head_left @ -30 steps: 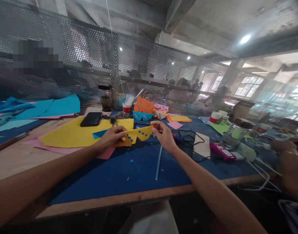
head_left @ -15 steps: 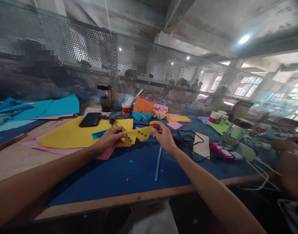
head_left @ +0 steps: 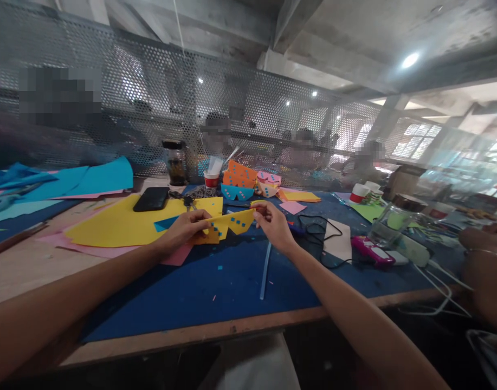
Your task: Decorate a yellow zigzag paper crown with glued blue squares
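Between my hands, just above the blue table mat [head_left: 183, 303], I hold a folded yellow paper piece [head_left: 240, 222] with small blue squares and notches in its lower edge. My left hand [head_left: 189, 230] pinches its left end, and my right hand [head_left: 270, 223] pinches the right end between thumb and fingers. Under the left hand lie a large yellow sheet [head_left: 110, 225] and a blue paper piece [head_left: 165, 223]. A clear glue stick [head_left: 265, 271] lies on the mat below my right hand. Dark-handled scissors [head_left: 189, 202] lie partly hidden behind the left hand.
Behind stand decorated orange paper pieces [head_left: 239, 176], a blue one [head_left: 237, 193], a red-and-white cup [head_left: 211, 179] and a dark-lidded jar [head_left: 175, 165]. A black phone [head_left: 151, 199] rests left. At right are a black cable [head_left: 313, 227], a glass jar [head_left: 394, 219] and another person's hands [head_left: 482, 238].
My hands and the yellow paper piece hold nearly the same pose. The whole view has shifted very slightly.
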`<control>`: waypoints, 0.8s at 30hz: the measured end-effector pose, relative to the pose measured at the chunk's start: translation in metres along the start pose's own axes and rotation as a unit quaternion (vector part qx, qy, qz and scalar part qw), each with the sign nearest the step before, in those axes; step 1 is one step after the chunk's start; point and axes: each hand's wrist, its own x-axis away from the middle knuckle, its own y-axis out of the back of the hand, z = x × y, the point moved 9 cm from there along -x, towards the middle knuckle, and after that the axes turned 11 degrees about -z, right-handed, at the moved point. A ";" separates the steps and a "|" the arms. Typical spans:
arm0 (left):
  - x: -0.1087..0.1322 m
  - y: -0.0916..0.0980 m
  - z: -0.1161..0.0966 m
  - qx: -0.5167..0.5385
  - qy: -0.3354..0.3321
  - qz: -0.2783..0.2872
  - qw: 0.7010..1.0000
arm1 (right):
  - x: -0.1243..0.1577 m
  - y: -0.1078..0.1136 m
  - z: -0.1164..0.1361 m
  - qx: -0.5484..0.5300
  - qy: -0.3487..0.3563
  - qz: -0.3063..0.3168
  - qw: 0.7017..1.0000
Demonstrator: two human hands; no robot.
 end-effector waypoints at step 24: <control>-0.001 0.001 0.001 0.031 0.009 -0.006 0.999 | -0.002 0.002 -0.001 0.004 0.001 -0.010 1.000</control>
